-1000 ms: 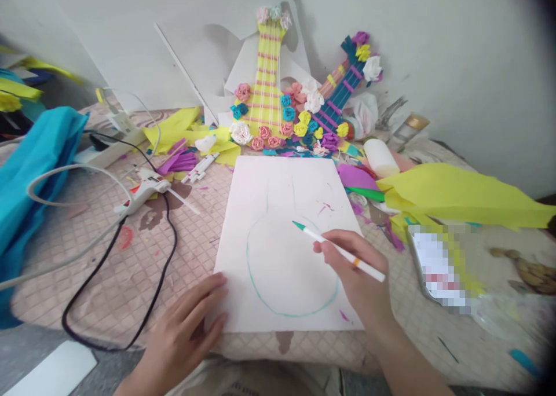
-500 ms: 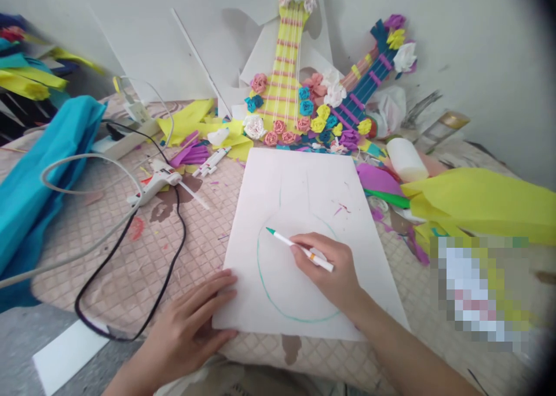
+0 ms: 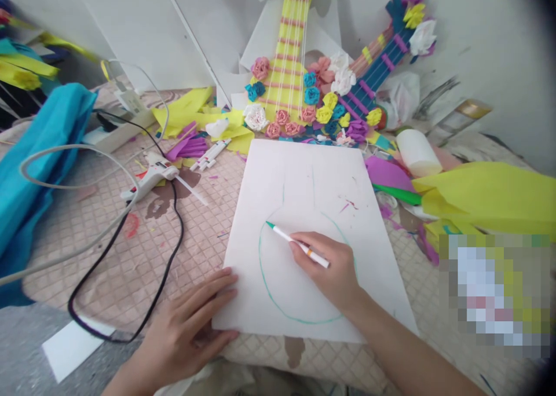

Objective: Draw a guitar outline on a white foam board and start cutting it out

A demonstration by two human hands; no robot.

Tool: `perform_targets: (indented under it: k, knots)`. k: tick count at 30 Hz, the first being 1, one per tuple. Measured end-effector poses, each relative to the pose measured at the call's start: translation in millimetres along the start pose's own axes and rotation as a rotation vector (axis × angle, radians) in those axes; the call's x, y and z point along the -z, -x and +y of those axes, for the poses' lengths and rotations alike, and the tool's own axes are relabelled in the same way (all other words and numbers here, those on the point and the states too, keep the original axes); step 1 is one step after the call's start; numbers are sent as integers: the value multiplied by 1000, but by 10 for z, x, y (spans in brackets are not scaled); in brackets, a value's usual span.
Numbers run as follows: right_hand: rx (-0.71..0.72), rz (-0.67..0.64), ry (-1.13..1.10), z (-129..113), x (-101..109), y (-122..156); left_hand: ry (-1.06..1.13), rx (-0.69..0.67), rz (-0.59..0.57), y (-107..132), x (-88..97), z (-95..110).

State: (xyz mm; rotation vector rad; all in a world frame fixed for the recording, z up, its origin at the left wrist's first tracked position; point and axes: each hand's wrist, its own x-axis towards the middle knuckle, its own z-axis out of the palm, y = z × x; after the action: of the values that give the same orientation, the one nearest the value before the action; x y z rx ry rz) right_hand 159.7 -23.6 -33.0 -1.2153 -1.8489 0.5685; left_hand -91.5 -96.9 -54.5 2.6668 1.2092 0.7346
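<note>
A white board [image 3: 252, 303] lies flat in front of me, with a green outline of a round body and two neck lines drawn on it. My right hand [image 3: 325, 263] pinches a white marker pen [image 3: 282, 234] with a green tip; the tip rests at the upper left of the round outline. Part of the outline's right side is hidden behind my right hand. At the board's lower left edge, my left hand [image 3: 191, 321] lies with fingers stretched out, fingertips on the board.
Two paper-flower guitars, one yellow [image 3: 291, 54] and one blue [image 3: 377, 72], lean at the back. Left are a glue gun [image 3: 152, 179], a black cable [image 3: 180, 228] and blue crepe paper [image 3: 43, 170]. A white roll [image 3: 419, 153] and yellow paper [image 3: 490, 193] lie right.
The camera view has tilted down slightly and shifted, so the guitars sit higher. The marker tip has moved slightly up along the left of the outline. My left hand stays on the board's edge.
</note>
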Motion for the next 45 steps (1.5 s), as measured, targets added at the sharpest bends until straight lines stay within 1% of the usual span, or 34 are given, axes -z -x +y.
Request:
perform_targets:
  k: [9, 18, 24, 30, 33, 35, 40, 45]
  knots:
    - [-20, -15, 5, 15, -1, -4, -12, -11, 9, -21, 14, 10]
    - [34, -85, -89, -38, 18, 27, -10, -16, 5, -7, 14, 8]
    - [-5, -86, -99, -27, 16, 30, -7, -22, -2, 1, -1, 9]
    - [56, -121, -138, -15, 36, 32, -7, -22, 5, -9, -3, 6]
    - [63, -167, -162, -19, 58, 41, 0, -14, 8, -10, -1, 3]
    - [62, -166, -166, -18, 66, 41, 6, -12, 4, 4, -8, -1]
    - [22, -110, -135, -2, 60, 26, 17, -5, -11, 53, -41, -11]
    - [-72, -117, -129, 22, 49, 41, 16, -14, -3, 40, -52, -12]
